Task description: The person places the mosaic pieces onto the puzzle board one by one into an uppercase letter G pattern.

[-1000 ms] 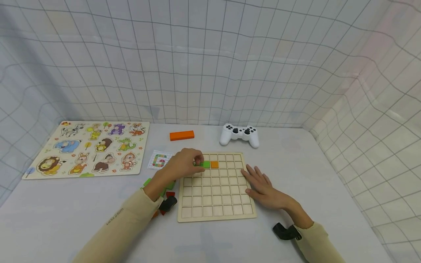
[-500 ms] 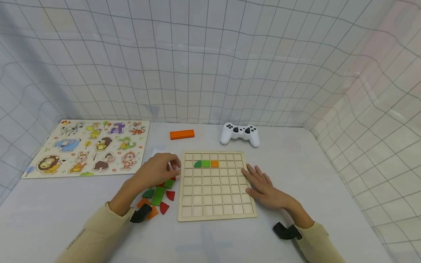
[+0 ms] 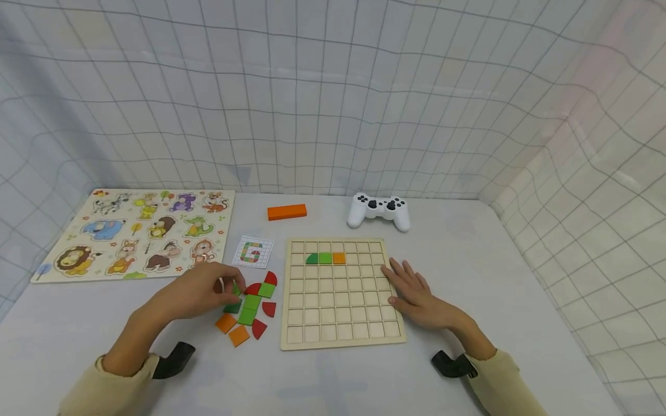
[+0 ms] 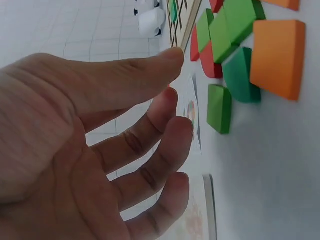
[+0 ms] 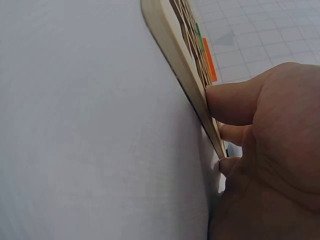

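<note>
My left hand [image 3: 200, 292] hovers at the left of a loose pile of tiles, thumb and fingers curved, nothing between them. Just beyond its fingertips, a green square tile [image 4: 219, 109] lies on the table in the left wrist view, beside a dark green quarter-round tile [image 4: 241, 75] and an orange square tile [image 4: 278, 57]. Red quarter-round tiles [image 3: 269, 309] lie nearer the wooden grid board [image 3: 338, 300]. In that board's upper rows sit a green quarter-round [image 3: 312, 259], a green square [image 3: 325, 258] and an orange square [image 3: 339, 258]. My right hand [image 3: 418, 297] rests spread fingers on the board's right edge.
A small pattern card [image 3: 253, 252] lies behind the tile pile. An animal puzzle board [image 3: 140, 237] takes up the back left. Farther back are an orange block [image 3: 287, 212] and a white game controller [image 3: 378, 211]. A grid-patterned curtain [image 3: 333, 104] encloses the table.
My left hand has let go of the green quarter-round in the grid and moved left, back over the loose tiles. The right hand has stayed on the board's edge.
</note>
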`<state>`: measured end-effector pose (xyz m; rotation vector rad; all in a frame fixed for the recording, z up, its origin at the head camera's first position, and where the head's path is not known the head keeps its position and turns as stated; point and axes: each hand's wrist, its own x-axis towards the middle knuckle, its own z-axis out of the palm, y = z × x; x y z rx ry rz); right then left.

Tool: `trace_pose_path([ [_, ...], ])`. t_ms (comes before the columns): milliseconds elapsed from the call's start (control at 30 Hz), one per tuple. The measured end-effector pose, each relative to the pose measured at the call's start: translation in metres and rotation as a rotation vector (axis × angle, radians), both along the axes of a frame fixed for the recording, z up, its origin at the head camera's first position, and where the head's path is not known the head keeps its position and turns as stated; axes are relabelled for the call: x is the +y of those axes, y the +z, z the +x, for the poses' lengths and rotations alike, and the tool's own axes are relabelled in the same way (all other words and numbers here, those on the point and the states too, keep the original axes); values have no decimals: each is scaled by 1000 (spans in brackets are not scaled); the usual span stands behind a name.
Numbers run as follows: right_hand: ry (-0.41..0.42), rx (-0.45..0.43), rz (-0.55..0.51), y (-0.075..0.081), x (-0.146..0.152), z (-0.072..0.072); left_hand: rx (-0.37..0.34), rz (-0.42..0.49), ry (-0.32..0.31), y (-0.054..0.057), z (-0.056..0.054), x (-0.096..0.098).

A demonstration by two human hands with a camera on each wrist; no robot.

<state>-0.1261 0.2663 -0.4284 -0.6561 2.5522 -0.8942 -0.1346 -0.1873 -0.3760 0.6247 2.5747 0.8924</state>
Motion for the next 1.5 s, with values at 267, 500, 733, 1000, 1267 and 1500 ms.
trace_pose_path([
  [267, 10, 9, -5, -2, 1, 0, -62, 34, -14, -10, 3, -11],
  [500, 9, 6, -5, -2, 1, 0, -36, 28, -22, -12, 1, -14],
  [733, 2, 21, 0, -3, 3, -1, -62, 29, -11, -15, -1, -12],
  [1000, 7, 21, -8, -4, 2, -1, -75, 26, 0, -17, 1, -9],
  [1267, 12, 27, -5, -4, 2, -2, -78, 13, 35, -18, 2, -7],
  [1500, 12, 13, -15, -2, 2, -1, -39, -5, 24, -18, 2, -5],
])
